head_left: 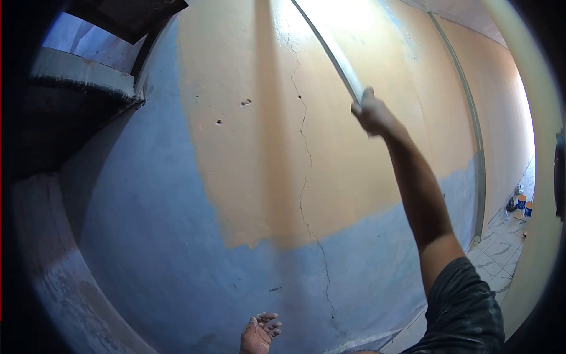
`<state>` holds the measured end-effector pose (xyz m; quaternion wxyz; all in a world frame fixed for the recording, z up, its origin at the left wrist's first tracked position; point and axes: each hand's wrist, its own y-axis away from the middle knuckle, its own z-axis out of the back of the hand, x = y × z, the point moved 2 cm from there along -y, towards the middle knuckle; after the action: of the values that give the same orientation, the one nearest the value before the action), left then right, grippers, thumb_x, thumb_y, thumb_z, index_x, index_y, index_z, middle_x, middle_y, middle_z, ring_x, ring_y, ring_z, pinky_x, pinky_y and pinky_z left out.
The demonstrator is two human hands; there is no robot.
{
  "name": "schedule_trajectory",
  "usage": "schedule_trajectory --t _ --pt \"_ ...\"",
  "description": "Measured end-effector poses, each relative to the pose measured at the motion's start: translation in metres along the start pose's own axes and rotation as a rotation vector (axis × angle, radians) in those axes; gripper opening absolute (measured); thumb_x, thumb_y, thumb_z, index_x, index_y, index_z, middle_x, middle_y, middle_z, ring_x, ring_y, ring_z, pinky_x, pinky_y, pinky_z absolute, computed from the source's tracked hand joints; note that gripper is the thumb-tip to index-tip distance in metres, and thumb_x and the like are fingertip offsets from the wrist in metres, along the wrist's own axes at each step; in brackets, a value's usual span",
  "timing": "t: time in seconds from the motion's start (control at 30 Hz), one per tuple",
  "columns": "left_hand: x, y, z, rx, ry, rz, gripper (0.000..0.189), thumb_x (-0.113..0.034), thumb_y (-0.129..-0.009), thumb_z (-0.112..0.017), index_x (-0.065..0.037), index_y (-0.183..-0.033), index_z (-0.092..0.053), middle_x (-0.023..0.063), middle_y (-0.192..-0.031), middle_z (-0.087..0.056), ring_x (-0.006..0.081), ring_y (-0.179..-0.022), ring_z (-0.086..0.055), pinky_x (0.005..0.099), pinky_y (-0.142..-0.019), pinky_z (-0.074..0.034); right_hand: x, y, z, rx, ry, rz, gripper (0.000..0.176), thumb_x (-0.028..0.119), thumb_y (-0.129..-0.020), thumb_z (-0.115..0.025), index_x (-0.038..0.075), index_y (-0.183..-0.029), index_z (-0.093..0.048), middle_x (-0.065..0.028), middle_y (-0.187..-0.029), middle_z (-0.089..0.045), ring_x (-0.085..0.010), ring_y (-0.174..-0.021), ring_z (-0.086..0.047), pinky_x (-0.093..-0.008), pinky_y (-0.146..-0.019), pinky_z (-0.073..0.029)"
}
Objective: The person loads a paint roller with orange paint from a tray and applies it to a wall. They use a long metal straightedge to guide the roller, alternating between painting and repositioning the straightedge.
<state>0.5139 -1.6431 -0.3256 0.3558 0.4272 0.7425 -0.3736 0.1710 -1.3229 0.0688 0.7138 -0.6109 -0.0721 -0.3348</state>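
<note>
My right hand (376, 115) is raised at the end of an outstretched arm, its fingers wrapped round the lower end of a long pale pole (333, 56). The pole slants up and left past the top edge of the view, so its far end is hidden. Behind it stands a wall (348, 171), peach in its upper part and blue lower down, with a thin crack running from top to bottom. Low in the view, my left hand (259, 333) is palm up with loosely curled, spread fingers, dusty at the tips and holding nothing.
A dark-edged ledge (82, 76) juts out at the upper left. A grey vertical strip (466, 88) runs down the wall on the right. Paint cans (521, 202) stand on the tiled floor (494, 259) at far right. Small holes (246, 102) pit the peach area.
</note>
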Motion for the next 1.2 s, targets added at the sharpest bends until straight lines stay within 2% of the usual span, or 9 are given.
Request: schedule_trajectory --t 0.1,0.13,0.2,0.4,0.5,0.67,0.73,1.2 --pt "0.010 -0.004 -0.023 -0.035 -0.001 0.005 0.041 -0.042 -0.099 -0.044 -0.008 -0.117 -0.057 0.0094 -0.114 -0.065 0.0248 -0.095 -0.062 0.0401 -0.082 -0.049 -0.019 0.044 -0.009 -0.009 -0.058 -0.018 0.038 0.025 -0.092 -0.051 -0.006 -0.109 -0.037 -0.0338 -0.086 -0.062 -0.0433 -0.077 -0.066 -0.0489 -0.066 -0.052" --pt "0.012 -0.004 -0.030 -0.041 -0.012 0.009 0.040 -0.042 -0.099 -0.044 -0.008 -0.116 -0.057 0.0090 -0.113 -0.065 0.0243 -0.095 -0.062 0.0398 -0.082 -0.048 -0.022 0.055 -0.012 0.032 -0.166 -0.094 0.037 0.026 -0.091 -0.053 -0.004 -0.108 -0.037 -0.0339 -0.085 -0.062 -0.0457 -0.081 -0.065 -0.0511 -0.070 -0.051" --pt "0.016 -0.009 -0.041 -0.057 -0.027 0.014 0.039 -0.042 -0.099 -0.044 -0.009 -0.116 -0.057 0.0087 -0.113 -0.065 0.0240 -0.095 -0.062 0.0394 -0.082 -0.048 -0.044 0.064 -0.035 -0.052 -0.156 -0.044 0.039 0.029 -0.092 -0.054 -0.001 -0.111 -0.039 -0.0342 -0.086 -0.062 -0.0497 -0.085 -0.062 -0.0552 -0.077 -0.047" --pt "0.023 -0.018 -0.063 -0.092 -0.066 -0.016 0.038 -0.041 -0.100 -0.043 -0.010 -0.116 -0.056 0.0080 -0.115 -0.064 0.0232 -0.095 -0.061 0.0386 -0.083 -0.047 -0.036 0.069 -0.030 -0.059 -0.287 -0.060 0.042 0.029 -0.092 -0.055 -0.004 -0.113 -0.038 -0.0335 -0.086 -0.062 -0.0498 -0.086 -0.062 -0.0556 -0.077 -0.047" --pt "0.029 -0.019 -0.072 -0.074 -0.070 -0.030 0.038 -0.041 -0.100 -0.042 -0.010 -0.118 -0.056 0.0080 -0.115 -0.064 0.0229 -0.095 -0.061 0.0383 -0.083 -0.047 -0.042 0.044 -0.013 -0.126 -0.161 -0.004 0.040 0.025 -0.093 -0.053 -0.004 -0.114 -0.035 -0.0342 -0.088 -0.062 -0.0499 -0.087 -0.062 -0.0555 -0.077 -0.047" --pt "0.036 -0.017 -0.090 -0.133 -0.111 -0.005 0.039 -0.041 -0.100 -0.041 -0.010 -0.120 -0.055 0.0081 -0.115 -0.064 0.0227 -0.095 -0.061 0.0386 -0.082 -0.047 -0.066 0.013 0.029 -0.130 -0.165 -0.001 0.039 0.026 -0.093 -0.052 -0.004 -0.112 -0.035 -0.0338 -0.090 -0.062 -0.0487 -0.086 -0.063 -0.0546 -0.076 -0.048" --pt "0.046 -0.024 -0.086 -0.069 -0.077 -0.027 0.039 -0.040 -0.101 -0.040 -0.010 -0.121 -0.055 0.0081 -0.115 -0.064 0.0228 -0.096 -0.062 0.0390 -0.083 -0.047 -0.074 0.003 0.040 -0.109 -0.159 -0.018 0.039 0.027 -0.094 -0.052 -0.004 -0.111 -0.035 -0.0327 -0.089 -0.062 -0.0471 -0.084 -0.064 -0.0541 -0.075 -0.049" --pt "0.074 -0.035 -0.113 -0.037 -0.047 -0.043 0.042 -0.041 -0.101 -0.041 -0.007 -0.123 -0.054 0.0102 -0.115 -0.063 0.0254 -0.097 -0.062 0.0387 -0.082 -0.050 -0.113 -0.019 0.046 -0.049 -0.183 -0.072 0.041 0.030 -0.094 -0.051 -0.004 -0.113 -0.038 -0.0308 -0.093 -0.063 -0.0433 -0.085 -0.065 -0.0520 -0.076 -0.049"
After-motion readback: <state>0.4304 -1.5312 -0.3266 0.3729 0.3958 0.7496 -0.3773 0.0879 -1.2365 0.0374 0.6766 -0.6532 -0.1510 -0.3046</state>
